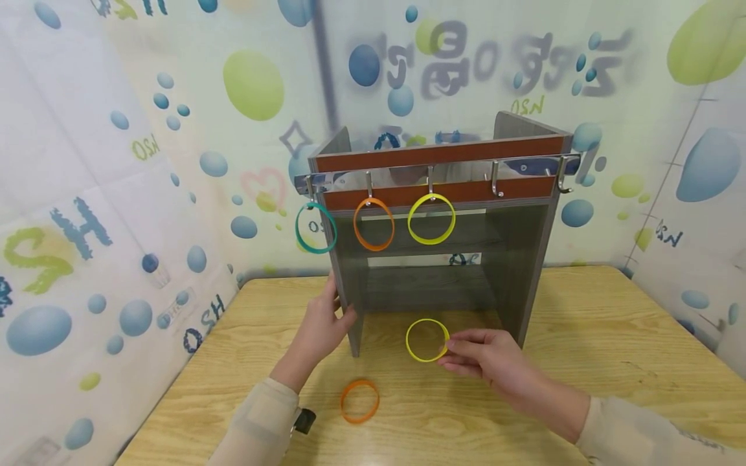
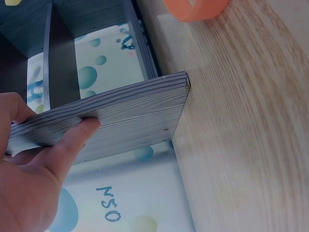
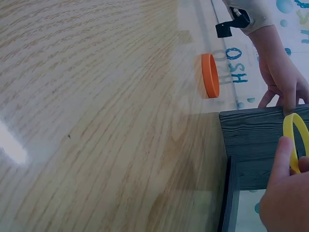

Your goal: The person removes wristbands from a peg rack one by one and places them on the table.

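My right hand (image 1: 495, 362) pinches a yellow ring (image 1: 427, 340) by its right side, in front of the rack's lower opening. With my left hand (image 1: 319, 327) I grip the left side panel of a grey wooden rack (image 1: 527, 259); in the left wrist view the thumb and fingers lie on both sides of the panel edge (image 2: 145, 92). An orange ring (image 1: 359, 401) lies on the table between my forearms. On the metal hook rail (image 1: 402, 175) hang a teal ring (image 1: 316, 228), another orange ring (image 1: 374, 224) and another yellow ring (image 1: 431, 219).
Two hooks at the rail's right end, one (image 1: 495, 180) and the outermost (image 1: 563, 176), carry no ring. The rack stands on a wood-grain table (image 1: 618, 362). A patterned cloth (image 1: 192, 116) hangs behind and at both sides. A black device (image 1: 304, 421) sits at my left wrist.
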A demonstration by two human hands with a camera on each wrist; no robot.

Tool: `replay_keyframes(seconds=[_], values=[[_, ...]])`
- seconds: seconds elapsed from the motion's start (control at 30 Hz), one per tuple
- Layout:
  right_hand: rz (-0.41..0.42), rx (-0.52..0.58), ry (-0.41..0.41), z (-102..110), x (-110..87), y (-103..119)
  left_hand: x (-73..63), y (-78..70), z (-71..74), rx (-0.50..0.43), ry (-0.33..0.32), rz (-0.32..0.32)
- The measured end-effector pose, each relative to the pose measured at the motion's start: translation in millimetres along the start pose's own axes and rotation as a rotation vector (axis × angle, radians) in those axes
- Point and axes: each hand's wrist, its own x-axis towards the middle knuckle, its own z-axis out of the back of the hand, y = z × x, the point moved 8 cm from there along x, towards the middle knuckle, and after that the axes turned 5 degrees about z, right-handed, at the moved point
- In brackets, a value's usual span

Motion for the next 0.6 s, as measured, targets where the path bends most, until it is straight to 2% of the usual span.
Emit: replay_keyframes(seconds=[0.6], values=[[-0.072, -0.021, 0.04, -18, 2.2, -37, 0.1, 1.1, -0.3, 0.0, -0.005, -0.003]])
